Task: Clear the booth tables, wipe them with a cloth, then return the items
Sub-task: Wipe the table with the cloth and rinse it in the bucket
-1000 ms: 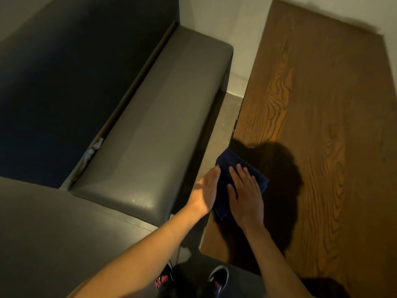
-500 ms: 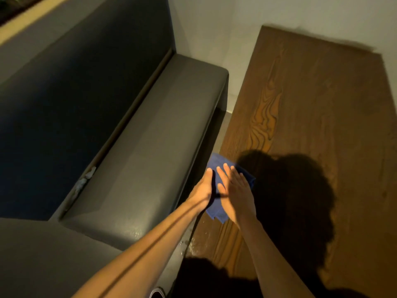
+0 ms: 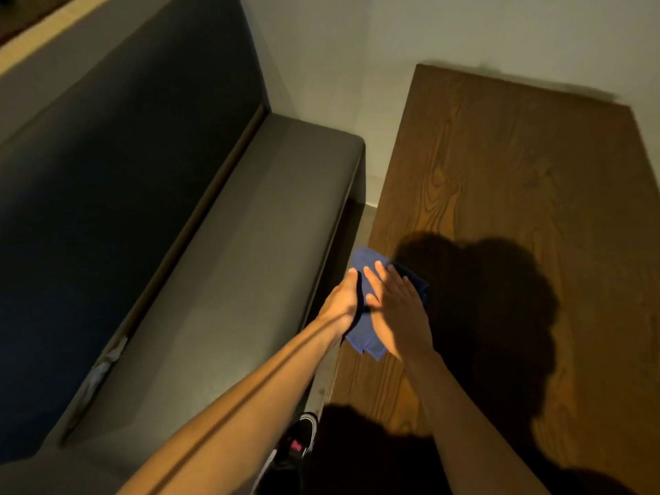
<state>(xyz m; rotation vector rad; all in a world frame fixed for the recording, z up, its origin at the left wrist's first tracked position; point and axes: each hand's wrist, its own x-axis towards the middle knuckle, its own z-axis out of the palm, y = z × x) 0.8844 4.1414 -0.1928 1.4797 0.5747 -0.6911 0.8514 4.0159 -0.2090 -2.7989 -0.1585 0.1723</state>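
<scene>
Room: a dim booth corner seen from the head camera, with a pale plain wall (image 3: 446, 37) behind the seat and the table.
Surface: a long brown wooden table (image 3: 518, 194) with strong grain; its far end meets the wall, and its left long edge runs down toward the person. A broad dark shadow lies across its near half.
Seat: a grey padded bench seat (image 3: 232, 266) runs along the left, parallel to the table's left edge, with a dark backrest (image 3: 118, 194) rising beside it. A narrow strip of floor (image 3: 364, 223) shows between bench and table.
Crevice: something pale and crumpled (image 3: 105, 366) sits in the seam between seat and backrest; what it is cannot be told.
Cloth: a folded blue cloth (image 3: 368, 337) lies at the table's left edge, near its near end, partly overhanging the edge.
Right hand: the right hand (image 3: 396, 309) lies flat on the cloth, fingers straight and slightly spread, palm pressing down.
Left hand: the left hand (image 3: 344, 301) stands edge-on at the table's left edge, fingers straight and together, against the overhanging side of the cloth.
Below: a dark shoe (image 3: 296, 444) with a pink mark shows by the table's near left corner.
</scene>
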